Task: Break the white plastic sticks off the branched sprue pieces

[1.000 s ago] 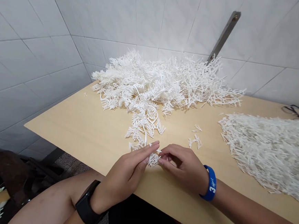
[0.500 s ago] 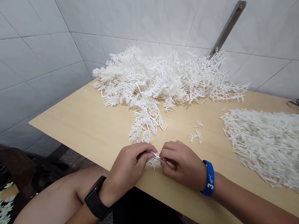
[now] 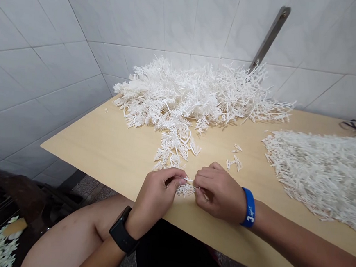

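One sprig (image 3: 186, 190) between left hand (image 3: 157, 195) and right hand (image 3: 219, 194);
fingertips of both pinched on the sprig, near the front of the board (image 3: 115, 145); loose bits (image 3: 239, 163) beyond the right hand; tangled heap (image 3: 181, 96) farther back, by the wall (image 3: 137, 19); flat pile (image 3: 322, 173) at right.

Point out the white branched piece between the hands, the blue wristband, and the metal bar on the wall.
White branched piece (image 3: 186, 189), head view: its fanned prongs.
Blue wristband (image 3: 248, 206), head view: middle of its outer face.
Metal bar (image 3: 269, 38), head view: midway along its length.
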`<state>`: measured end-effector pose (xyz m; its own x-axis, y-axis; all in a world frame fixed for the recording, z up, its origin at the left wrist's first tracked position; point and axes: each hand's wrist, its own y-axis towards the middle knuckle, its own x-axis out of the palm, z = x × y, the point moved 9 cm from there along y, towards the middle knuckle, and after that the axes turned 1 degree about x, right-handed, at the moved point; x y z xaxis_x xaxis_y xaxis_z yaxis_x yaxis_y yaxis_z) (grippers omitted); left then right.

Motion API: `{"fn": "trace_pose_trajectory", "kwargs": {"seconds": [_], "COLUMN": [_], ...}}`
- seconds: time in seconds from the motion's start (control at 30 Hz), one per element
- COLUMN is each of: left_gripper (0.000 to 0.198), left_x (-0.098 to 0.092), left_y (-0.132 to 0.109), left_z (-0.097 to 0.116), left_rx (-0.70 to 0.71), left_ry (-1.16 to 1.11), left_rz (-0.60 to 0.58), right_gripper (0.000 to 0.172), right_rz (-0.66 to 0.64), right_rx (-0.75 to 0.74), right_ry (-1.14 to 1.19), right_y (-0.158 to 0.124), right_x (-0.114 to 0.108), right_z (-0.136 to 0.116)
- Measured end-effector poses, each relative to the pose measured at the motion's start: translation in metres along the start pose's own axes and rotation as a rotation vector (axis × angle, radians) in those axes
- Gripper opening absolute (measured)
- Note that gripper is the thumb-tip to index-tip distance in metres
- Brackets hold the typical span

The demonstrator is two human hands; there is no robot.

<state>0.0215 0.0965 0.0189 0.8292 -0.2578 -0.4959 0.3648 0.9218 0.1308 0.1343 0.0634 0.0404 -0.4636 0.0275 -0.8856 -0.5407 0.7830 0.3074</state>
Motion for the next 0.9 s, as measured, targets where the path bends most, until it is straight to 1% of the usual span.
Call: {"fn": "trace_pose_trajectory", "kwargs": {"seconds": [0.27,0.37,0.5,0.63,0.7,0.8,0.9], "left_gripper": [0.013,0.012,0.012,0.019,0.023,0.027,0.029], "left_x": [-0.001,-0.002,-0.003,-0.001,0.001,0.003,0.003], "left_y": [0.000,0.000,0.000,-0.001,-0.001,-0.001,-0.001], "left_z": [0.002,0.000,-0.003,-0.003,-0.003,-0.003,0.000], "left_rx": [0.019,0.019,0.027,0.042,0.048,0.052,0.072], "left_ry": [-0.015,-0.018,-0.056,-0.108,-0.124,-0.148,-0.147], "left_rz": [0.006,-0.008,-0.034,-0.070,-0.086,-0.111,-0.123], "right_gripper": [0.016,0.018,0.013,0.014,0.015,0.014,0.025], "right_rz": [0.002,0.043,0.115,0.145,0.137,0.084,0.044], "right_rx": [0.008,0.055,0.127,0.153,0.135,0.098,0.086], "right_ry": [0.000,0.054,0.139,0.201,0.216,0.228,0.238], "right_y": [0.002,0.001,-0.001,-0.003,-0.003,-0.001,-0.001], "right_x": [0.001,-0.002,-0.006,-0.007,-0.007,-0.004,-0.002], "right_z": [-0.002,0.004,0.014,0.019,0.017,0.014,0.013]}}
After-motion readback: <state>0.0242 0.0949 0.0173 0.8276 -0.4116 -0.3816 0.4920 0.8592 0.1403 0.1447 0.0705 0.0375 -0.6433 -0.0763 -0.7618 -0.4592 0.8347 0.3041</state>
